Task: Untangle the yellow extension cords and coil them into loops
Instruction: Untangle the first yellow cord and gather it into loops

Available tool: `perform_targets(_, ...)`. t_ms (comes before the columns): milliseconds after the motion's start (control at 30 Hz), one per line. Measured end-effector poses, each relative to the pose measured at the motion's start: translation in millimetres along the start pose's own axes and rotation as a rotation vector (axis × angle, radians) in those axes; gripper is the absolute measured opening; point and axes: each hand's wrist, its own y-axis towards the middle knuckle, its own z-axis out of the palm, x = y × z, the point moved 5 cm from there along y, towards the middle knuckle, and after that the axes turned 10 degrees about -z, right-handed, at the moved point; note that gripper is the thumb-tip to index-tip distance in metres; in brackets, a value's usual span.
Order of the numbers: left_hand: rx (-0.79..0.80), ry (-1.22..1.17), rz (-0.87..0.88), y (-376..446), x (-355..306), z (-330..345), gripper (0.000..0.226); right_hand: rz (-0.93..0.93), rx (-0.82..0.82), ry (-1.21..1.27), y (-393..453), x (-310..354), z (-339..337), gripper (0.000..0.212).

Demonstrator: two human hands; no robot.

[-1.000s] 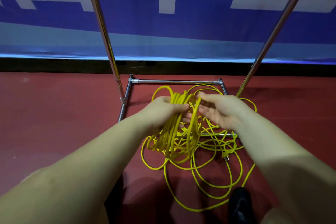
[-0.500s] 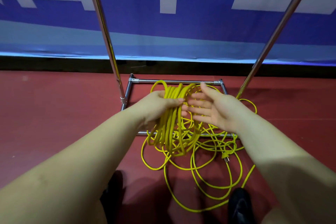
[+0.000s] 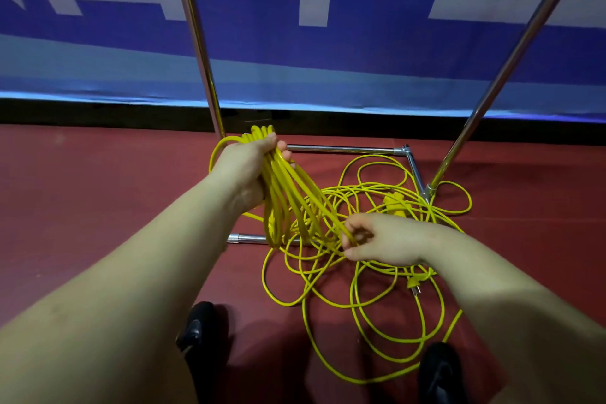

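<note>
Here, at centre frame, our left hand (image 3: 244, 170) grasps a coiled bundle of yellow cord (image 3: 285, 187), raised above the red floor (image 3: 98, 193). Lower right of it, our right hand (image 3: 382, 241) pinches strands trailing from the bundle. The loose tangle (image 3: 377, 275) sprawls across the metal frame (image 3: 344, 149), its plug (image 3: 416, 282) at lower right.

Yellow ext cords (image 3: 360, 272): thin, long, mostly a loose tangle on the red floor (image 3: 98, 207), loops overlapping w/ no order. Gathered bundle of coils (image 3: 288, 193) hangs off the floor at upper left, strands slanting down-right into the pile. Yellow plug (image 3: 414, 285) lies at right edge of tangle, prongs down. Yellow socket block (image 3: 395, 203) sits at the far side, mid-pile.
</note>
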Motion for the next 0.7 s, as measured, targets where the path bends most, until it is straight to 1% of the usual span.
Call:
perform_targets(67,0.007,-0.026,0.005,0.5,-1.0,-1.4,0.026,0.019,-0.010,-0.075,1.0,-4.9,-1.0,0.018)
perform_targets(133,0.018,-0.059,0.010,2.8,-0.8,-2.9,0.027,0.031,-0.011,-0.133,0.9,-6.0,-2.9,0.012)
perform_targets(233,0.005,-0.112,0.017,6.4,-1.5,-6.8,0.023,0.043,0.001,-0.245,1.1,-6.5,-5.2,0.011)
perform_targets(267,0.011,-0.123,0.021,6.9,-2.6,-7.3,0.022,0.046,0.006,-0.252,0.8,-7.7,-4.6,0.006)
perform_targets(300,0.019,-0.132,0.028,7.5,-4.3,-7.7,0.022,0.045,0.016,-0.235,0.1,-7.5,-3.4,0.007)
perform_targets(367,0.026,-0.140,0.048,8.5,-9.2,-9.1,0.024,0.055,0.022,-0.162,-0.7,-8.9,-2.4,0.019)
perform_targets(400,0.022,-0.142,0.058,9.4,-11.9,-10.8,0.024,0.066,0.001,-0.136,-1.5,-10.4,-4.5,0.021)
perform_targets(467,0.016,-0.150,0.078,10.9,-17.4,-14.0,0.023,0.076,-0.076,-0.105,-3.6,-14.4,-14.0,0.015)
perform_targets(500,0.019,-0.152,0.090,11.3,-19.7,-15.0,0.022,0.082,-0.130,-0.066,-5.2,-16.1,-20.6,0.011)
perform_targets(567,0.020,-0.132,0.118,11.7,-22.9,-16.5,0.020,0.109,-0.260,0.100,-11.0,-16.6,-35.0,0.010)
perform_targets(633,0.002,-0.027,0.162,10.7,-24.0,-16.7,0.019,0.144,-0.376,0.351,-17.9,-13.3,-45.8,0.010)
perform_targets(700,0.007,0.143,0.201,8.6,-21.9,-13.6,0.014,0.148,-0.471,0.653,-23.0,-6.7,-50.2,0.009)
